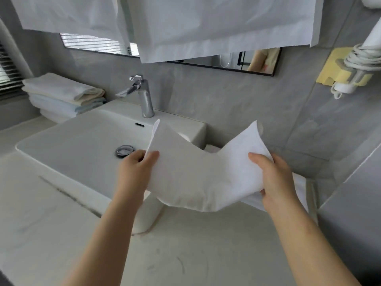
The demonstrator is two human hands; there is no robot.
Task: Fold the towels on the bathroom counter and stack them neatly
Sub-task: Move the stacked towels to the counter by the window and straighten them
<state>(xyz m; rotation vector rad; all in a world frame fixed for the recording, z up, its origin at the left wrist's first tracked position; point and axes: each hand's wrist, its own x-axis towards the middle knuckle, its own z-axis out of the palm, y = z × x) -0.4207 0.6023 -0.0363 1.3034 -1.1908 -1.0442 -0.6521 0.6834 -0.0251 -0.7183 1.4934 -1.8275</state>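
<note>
White towel [198,178] held aloft over the worktop [185,254], long axis running nine to three. Left hand [136,168] and right hand [272,178] each pinching an end. Folded stack [61,98] at ten o'clock, nearer the left hand.

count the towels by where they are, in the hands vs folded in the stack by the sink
Held in the hands: 1, the white towel, gripped by the left hand and right hand.
Folded stack left of the sink: 3, top one cream.
Total: 4
</note>
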